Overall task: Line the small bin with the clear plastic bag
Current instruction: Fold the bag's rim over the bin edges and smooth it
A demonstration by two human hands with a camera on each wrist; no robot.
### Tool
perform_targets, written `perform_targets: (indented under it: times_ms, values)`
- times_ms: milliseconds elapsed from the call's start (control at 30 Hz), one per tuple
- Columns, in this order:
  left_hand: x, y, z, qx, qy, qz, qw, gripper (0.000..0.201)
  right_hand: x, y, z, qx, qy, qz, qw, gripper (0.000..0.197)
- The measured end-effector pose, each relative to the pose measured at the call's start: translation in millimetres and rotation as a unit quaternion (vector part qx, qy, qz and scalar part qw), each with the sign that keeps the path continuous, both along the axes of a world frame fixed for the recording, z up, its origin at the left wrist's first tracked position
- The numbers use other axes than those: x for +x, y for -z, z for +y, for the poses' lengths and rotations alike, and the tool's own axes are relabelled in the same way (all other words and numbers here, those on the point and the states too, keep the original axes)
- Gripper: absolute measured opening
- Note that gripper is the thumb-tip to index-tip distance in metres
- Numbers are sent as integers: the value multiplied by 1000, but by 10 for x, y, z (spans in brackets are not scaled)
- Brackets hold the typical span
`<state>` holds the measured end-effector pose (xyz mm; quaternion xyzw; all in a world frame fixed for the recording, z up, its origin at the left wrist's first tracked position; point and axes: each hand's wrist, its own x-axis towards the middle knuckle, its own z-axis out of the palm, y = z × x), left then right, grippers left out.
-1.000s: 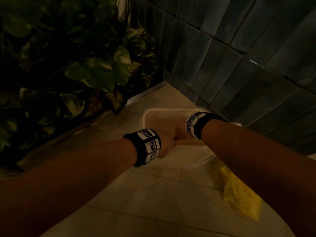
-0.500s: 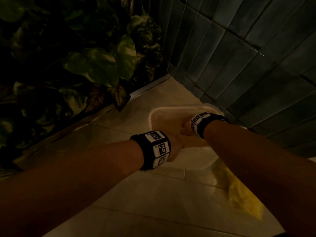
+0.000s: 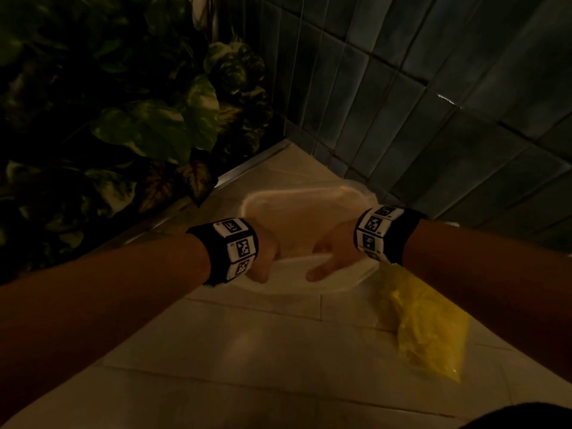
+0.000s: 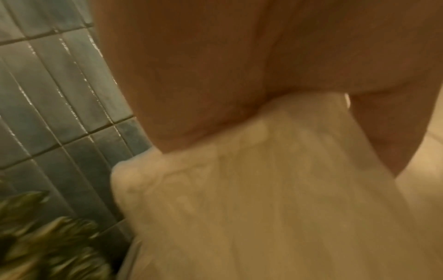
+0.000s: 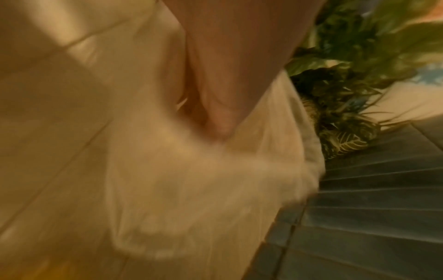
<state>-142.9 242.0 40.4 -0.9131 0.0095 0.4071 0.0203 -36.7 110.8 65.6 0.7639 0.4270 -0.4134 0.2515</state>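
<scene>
The small white bin (image 3: 349, 281) stands on the floor in the corner, seen from above in the head view. The clear plastic bag (image 3: 297, 224) lies milky and slack across its opening. My left hand (image 3: 263, 261) grips the bag's near edge at the front rim, left of centre. My right hand (image 3: 331, 258) pinches the same edge a little to the right, thumb pointing toward the left hand. In the left wrist view the bag (image 4: 263, 189) runs out from under my curled fingers (image 4: 191, 85). In the blurred right wrist view my fingertips (image 5: 220, 121) press into the bag (image 5: 191, 180).
A crumpled yellow plastic bag (image 3: 427, 329) lies on the beige floor tiles (image 3: 247, 351) right of the bin, under my right forearm. Dark green tiled wall (image 3: 433, 119) stands right behind the bin. Leafy plants (image 3: 154, 128) crowd the left side behind a metal strip.
My two hands were pressed together at the middle of the bin's near rim. They have drawn apart along that rim, each keeping hold of the bag's edge.
</scene>
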Motion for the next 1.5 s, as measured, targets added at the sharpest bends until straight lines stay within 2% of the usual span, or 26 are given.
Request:
perform_targets:
  times_ms: [67,167,300,400,467,500,567,667,733,800,867,933,1033,1100,1167,1300,1367,1433,1500]
  values:
    - [-38,2,10,50,30,12,998,39,33,73,-137,-19,-30,-21,999,110]
    - [-76,-53,-15,97,82,1,992,46,69,193,-271,-19,-35,-60,997,107]
    - [-87,-107,-51,106,66,3,992,47,66,272,-319,0,-32,-82,996,109]
    - [-68,-97,-14,98,49,-11,994,83,44,211,-320,34,-10,-76,996,104]
    - [-73,-197,-28,83,43,-18,995,98,27,78,-319,77,2,-58,995,89]
    - [-81,-272,-23,58,25,-30,998,95,44,-1,-314,110,18,-51,992,79]
    - [-61,-472,5,-18,-36,-87,995,77,166,-153,-303,188,45,-68,979,62]
    - [16,-570,180,-89,-95,-238,962,44,452,-244,-312,288,81,-170,939,43]
    - [82,-488,285,-70,-109,-313,941,43,589,-197,-323,305,109,-210,923,53]
    - [125,-356,344,-33,-144,-305,941,58,648,-107,-306,301,124,-219,920,72]
    - [172,-223,375,-3,-186,-263,947,64,674,14,-250,270,118,-217,931,78]
    - [180,-108,371,21,-218,-233,948,59,689,123,-208,244,123,-204,940,71]
    - [170,-35,377,37,-248,-232,940,39,783,236,-212,234,182,-176,939,49]
    - [158,-9,392,23,-274,-224,935,37,839,313,-255,232,206,-170,936,46]
    - [164,22,403,5,-308,-218,926,40,852,367,-289,235,223,-176,930,51]
    - [168,-9,430,-36,-330,-220,917,42,793,373,-303,250,242,-168,922,54]
    - [90,-43,464,-58,-320,-236,916,49,790,361,-333,271,258,-148,916,53]
    - [-3,-62,492,-79,-344,-243,903,60,820,356,-394,291,293,-127,902,62]
    - [-107,-80,520,-86,-383,-253,884,66,836,336,-494,285,369,-106,878,80]
